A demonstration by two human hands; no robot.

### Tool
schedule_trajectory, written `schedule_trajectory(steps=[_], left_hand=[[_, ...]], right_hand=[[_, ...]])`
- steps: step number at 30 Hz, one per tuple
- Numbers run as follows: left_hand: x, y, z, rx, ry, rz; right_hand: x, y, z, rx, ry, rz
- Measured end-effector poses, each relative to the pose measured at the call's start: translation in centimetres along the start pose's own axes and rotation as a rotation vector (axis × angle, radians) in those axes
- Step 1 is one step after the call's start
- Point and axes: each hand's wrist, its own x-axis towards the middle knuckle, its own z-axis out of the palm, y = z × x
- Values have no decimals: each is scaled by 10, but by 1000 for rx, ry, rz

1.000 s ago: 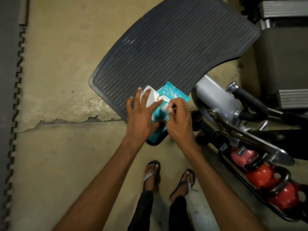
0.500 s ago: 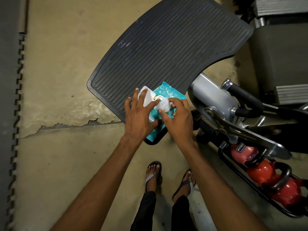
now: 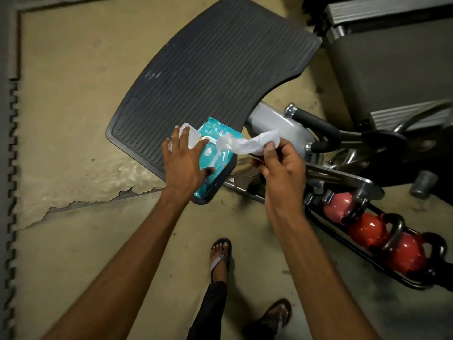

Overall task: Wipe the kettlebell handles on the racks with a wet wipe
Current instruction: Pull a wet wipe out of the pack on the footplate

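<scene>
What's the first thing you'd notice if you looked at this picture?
The white wet wipe stretching out of the teal wipe pack in the middle, pinched by the right hand while the left hand presses the pack onto the black ribbed platform. Then the shiny red kettlebells lined up in the rack at the lower right.

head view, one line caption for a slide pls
Right hand pinches a wet wipe stretched from the teal pack under the left hand.

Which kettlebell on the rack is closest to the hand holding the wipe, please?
The pale pink kettlebell, first in the row beside the right hand; both others are redder, farther.
</scene>
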Motion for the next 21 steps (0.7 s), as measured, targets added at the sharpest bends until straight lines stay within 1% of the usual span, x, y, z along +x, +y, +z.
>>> schedule_trajectory(steps=[2,4,5,6,8,11,14,19,21], left_hand=[[-10,22,-15,-115,51,41],[-26,60,-38,-375,76,132],[-36,83,-53,-523,48,186],[-49,107,-68,-648,6,248],[-75,154,-96,-794,-26,371],[-108,218,-127,-950,-58,451],[-144,281,-158,-1001,-139,488],[-202,375,-212,-1018,-284,439],[-219,406,-238,-1049,-343,416]], right_hand=[[-11,-21,-21,115,23,11],[-21,-38,-47,167,51,8],[-26,-46,-62,158,75,1],[-32,-53,-77,135,105,-10],[-47,-70,-113,65,192,-81],[-75,-99,-171,-144,327,-281],[-110,-130,-225,-254,342,-428],[-167,-186,-303,-457,436,-635],[-188,-211,-329,-516,400,-675]])
